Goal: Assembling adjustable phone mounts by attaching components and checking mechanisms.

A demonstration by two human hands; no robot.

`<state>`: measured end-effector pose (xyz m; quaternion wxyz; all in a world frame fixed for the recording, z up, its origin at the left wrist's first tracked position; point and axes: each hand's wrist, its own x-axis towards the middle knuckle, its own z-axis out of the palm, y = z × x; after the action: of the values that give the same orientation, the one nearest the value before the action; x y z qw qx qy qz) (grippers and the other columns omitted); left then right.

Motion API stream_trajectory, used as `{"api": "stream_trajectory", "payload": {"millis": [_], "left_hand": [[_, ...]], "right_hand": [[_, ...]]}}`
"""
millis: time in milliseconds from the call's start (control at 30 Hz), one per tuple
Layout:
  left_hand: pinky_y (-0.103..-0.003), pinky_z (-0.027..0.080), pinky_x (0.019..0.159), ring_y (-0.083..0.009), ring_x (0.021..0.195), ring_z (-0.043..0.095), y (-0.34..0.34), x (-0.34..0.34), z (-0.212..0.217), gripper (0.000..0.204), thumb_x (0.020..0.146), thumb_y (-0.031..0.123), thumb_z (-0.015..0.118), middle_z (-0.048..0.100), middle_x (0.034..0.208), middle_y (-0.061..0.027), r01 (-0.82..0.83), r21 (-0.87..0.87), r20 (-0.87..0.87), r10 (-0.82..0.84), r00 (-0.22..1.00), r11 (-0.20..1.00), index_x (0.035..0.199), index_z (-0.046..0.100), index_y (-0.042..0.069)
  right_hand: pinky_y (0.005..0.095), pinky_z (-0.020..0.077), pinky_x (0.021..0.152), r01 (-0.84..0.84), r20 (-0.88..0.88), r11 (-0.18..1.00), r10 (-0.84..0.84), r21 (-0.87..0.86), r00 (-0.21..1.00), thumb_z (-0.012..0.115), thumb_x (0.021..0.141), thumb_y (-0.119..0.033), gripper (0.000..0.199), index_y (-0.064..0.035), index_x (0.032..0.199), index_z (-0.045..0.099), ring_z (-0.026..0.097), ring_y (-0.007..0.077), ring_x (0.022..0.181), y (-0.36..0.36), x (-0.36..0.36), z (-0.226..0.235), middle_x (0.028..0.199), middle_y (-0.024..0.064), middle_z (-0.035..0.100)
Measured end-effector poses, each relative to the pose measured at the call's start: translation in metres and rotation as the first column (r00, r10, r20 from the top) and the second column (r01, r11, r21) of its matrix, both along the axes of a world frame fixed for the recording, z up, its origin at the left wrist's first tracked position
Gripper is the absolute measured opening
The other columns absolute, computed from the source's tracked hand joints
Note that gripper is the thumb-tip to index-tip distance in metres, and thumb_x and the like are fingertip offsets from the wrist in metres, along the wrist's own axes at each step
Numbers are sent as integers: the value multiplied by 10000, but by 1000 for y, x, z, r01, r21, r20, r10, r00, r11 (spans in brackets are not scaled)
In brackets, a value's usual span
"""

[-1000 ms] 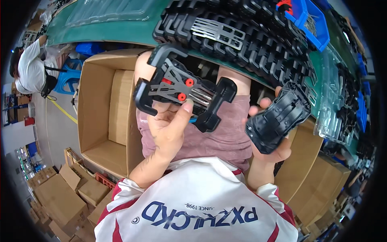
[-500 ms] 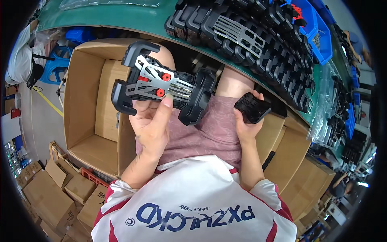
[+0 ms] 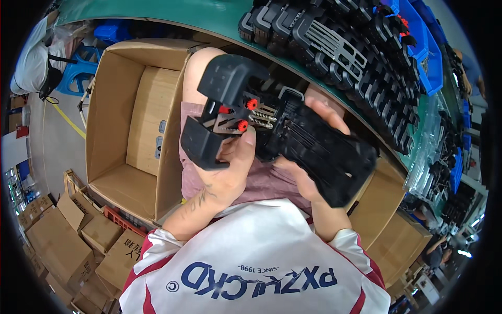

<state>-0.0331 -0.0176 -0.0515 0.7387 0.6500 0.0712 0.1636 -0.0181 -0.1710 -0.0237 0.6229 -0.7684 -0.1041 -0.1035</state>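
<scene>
Black plastic toy-car chassis with red knobs and metal springs (image 3: 230, 118) gripped in left hand (image 3: 230, 172), held over lap, below edge of green tabletop (image 3: 209, 15). Black plastic car body shell (image 3: 319, 149) clasped by right hand (image 3: 308, 157), pressed against chassis rear. Shell judged partly mated, not seated; joining step under way. Row of finished black chassis (image 3: 361, 63) laid on tabletop. Open brown cardboard box (image 3: 130, 131) placed at left.
</scene>
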Motion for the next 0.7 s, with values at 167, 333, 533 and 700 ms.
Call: {"api": "stream_trajectory", "payload": {"millis": [167, 333, 533, 700], "left_hand": [[-203, 463, 496, -135, 552, 574, 3, -6, 3, 184, 753, -63, 648, 649, 760, -90, -60, 521, 57, 35, 998, 851, 931, 603, -45], [-217, 487, 514, -167, 586, 613, 8, -2, 8, 279, 709, -74, 655, 673, 819, -144, -39, 635, 258, -164, 952, 772, 983, 607, -91], [-236, 513, 569, -194, 623, 633, 2, -9, 4, 413, 677, -97, 624, 669, 978, -204, 74, 511, 71, -128, 989, 856, 1087, 584, -130], [-246, 521, 594, -207, 665, 644, 6, -10, -12, 471, 686, -93, 594, 631, 1098, -242, 144, 545, 84, -224, 971, 826, 1152, 553, -140]], "right_hand": [[472, 310, 1076, -3, 264, 985, 50, -172, 963, 811, 659, -156, 698, 48, 1245, 492, 538, 296, 1156, 7, 11, -21, 1243, 200, 557], [407, 390, 1034, 21, 297, 931, 95, -365, 950, 853, 607, -153, 843, 15, 1307, 415, 503, 281, 1183, 8, 8, -24, 1271, 164, 521], [481, 283, 1089, 3, 257, 993, 29, -121, 966, 768, 638, -47, 663, 79, 1234, 506, 572, 311, 1115, 18, 6, -25, 1203, 221, 583], [485, 280, 1089, -8, 350, 974, 89, -225, 932, 733, 611, 1, 649, 90, 1217, 519, 591, 318, 1089, 16, 12, -19, 1190, 228, 588]]}}
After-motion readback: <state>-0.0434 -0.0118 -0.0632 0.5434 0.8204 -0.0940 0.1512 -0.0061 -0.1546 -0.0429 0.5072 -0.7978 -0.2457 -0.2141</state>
